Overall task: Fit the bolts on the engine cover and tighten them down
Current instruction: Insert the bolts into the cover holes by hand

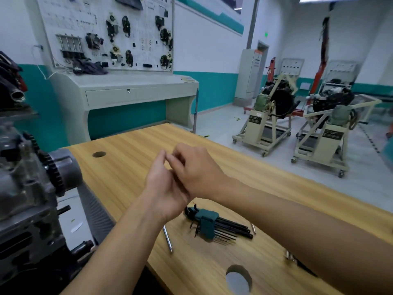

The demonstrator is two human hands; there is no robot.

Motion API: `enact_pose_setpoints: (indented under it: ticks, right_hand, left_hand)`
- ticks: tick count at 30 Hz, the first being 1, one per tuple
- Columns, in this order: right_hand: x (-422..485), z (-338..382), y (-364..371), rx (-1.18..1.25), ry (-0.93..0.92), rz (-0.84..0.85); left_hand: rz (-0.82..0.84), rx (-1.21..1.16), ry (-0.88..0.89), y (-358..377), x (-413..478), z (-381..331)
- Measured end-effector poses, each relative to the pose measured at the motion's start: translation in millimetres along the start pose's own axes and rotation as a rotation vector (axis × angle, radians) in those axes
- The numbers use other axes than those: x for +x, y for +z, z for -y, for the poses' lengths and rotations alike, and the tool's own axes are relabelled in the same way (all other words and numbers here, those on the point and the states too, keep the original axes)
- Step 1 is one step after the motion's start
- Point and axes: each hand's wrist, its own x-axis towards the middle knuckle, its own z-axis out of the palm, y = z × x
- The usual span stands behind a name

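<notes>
Left hand (pixel 164 184) and right hand (pixel 196 168) are joined at the fingertips above the counter (pixel 131 150); whether anything is pinched cannot be told. A long bolt (pixel 168 239) lies under the left wrist, and the engine (pixel 32 188) is well to the left. Any bolt fumbled here could be lost down the cable hole (pixel 239 279).

Table (pixel 131 145) tan, wood-grain striped. Hex keys (pixel 231 227) black, holder (pixel 207 221) teal. Wall (pixel 204 39) white above teal band.

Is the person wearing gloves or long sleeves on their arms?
No gloves. The left hand and right hand are bare. The left forearm and right forearm are bare too, as far as the picture shows. No sleeve, watch, bracelet or ring shows.
</notes>
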Motion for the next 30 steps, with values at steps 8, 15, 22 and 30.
enact_pose_setpoints:
  ticks: [8,15,22,30]
  right_hand:
    - [11,102,20,-0.028,-0.392,0.021]
    - [30,205,44,0.194,-0.595,-0.045]
    - [64,275,61,0.704,-0.492,0.051]
    - [114,278,86,0.906,-0.287,0.141]
  left_hand:
    - [-0.041,-0.391,0.272,-9,-77,-27]
    - [0.030,-0.429,0.600,-30,-158,-76]
    - [-0.369,0.182,0.615,-56,-210,-125]
    - [-0.675,0.809,0.825,-71,-255,-219]
